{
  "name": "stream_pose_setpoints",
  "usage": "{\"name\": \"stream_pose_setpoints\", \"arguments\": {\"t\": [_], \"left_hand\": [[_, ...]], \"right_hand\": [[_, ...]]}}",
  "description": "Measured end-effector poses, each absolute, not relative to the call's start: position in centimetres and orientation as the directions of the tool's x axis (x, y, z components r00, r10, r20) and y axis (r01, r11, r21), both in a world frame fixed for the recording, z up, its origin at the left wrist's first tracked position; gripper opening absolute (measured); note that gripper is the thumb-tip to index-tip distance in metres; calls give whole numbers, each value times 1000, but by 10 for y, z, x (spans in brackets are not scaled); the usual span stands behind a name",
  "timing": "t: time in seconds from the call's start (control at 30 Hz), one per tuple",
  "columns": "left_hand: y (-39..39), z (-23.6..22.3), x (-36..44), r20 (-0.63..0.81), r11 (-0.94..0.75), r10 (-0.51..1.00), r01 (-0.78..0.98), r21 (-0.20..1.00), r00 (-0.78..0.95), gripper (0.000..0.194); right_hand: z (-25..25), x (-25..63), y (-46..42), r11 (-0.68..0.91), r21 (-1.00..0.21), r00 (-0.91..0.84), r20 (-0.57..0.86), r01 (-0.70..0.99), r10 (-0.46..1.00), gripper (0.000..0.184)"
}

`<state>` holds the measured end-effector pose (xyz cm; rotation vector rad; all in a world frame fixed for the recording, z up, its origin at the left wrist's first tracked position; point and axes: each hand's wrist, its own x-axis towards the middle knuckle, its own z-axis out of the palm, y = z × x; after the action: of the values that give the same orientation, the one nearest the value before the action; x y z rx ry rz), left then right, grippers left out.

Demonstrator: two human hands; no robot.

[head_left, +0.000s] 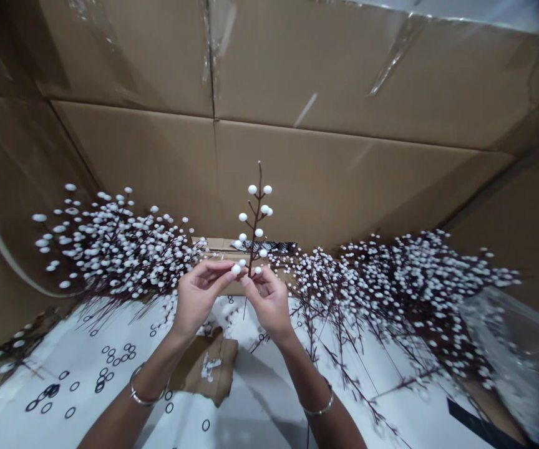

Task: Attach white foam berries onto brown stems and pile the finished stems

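An artificial berry branch (pixel 255 231), with a dark brown stem and white round berries, stands upright in front of me. My right hand (pixel 272 305) pinches its stem near the lower end, and the thin tip pokes out below the fingers. My left hand (pixel 199 296) is closed at a white berry (pixel 236 269) on the branch's lower left side, thumb and fingertips pressed together on it. The branch's top bears a bare twig tip with no berry on it. Part of the lower stem is hidden by my fingers.
A heap of berry branches (pixel 124 243) lies at left, a larger heap (pixel 391 287) at right. Small black rings (pixel 105 374) are scattered over the white table (pixel 124 324). A torn cardboard piece (pixel 208 368) lies between my arms. Cardboard walls (pixel 344 181) enclose the back; clear plastic (pixel 508 349) is at right.
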<state>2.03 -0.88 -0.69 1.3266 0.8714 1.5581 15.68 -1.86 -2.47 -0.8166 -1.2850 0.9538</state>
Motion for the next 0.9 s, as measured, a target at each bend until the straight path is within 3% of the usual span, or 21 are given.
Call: {"name": "stream_pose_setpoints", "arguments": {"t": [0.43, 0.57, 0.67, 0.8, 0.9], "left_hand": [[-7, -10, 18, 452, -452, 892, -63, 890, -8, 16], [-4, -8, 11, 430, -427, 902, -74, 901, 36, 29], [0, -8, 4, 359, -365, 919, 9, 931, 166, 32], [0, -7, 0, 214, -328, 876, 209, 921, 432, 20], [-3, -5, 2, 179, -314, 868, 232, 921, 464, 21]], "right_hand": [[-27, 158, -16, 398, -908, 23, 398, -129, 917, 13], [-20, 161, -15, 358, -920, 10, 361, -160, 932, 15], [-16, 165, -12, 323, -933, 38, 322, -156, 946, 18], [-13, 170, -10, 260, -938, 2, 267, -230, 964, 17], [-10, 173, -11, 218, -938, -85, 249, -269, 965, 16]]}}
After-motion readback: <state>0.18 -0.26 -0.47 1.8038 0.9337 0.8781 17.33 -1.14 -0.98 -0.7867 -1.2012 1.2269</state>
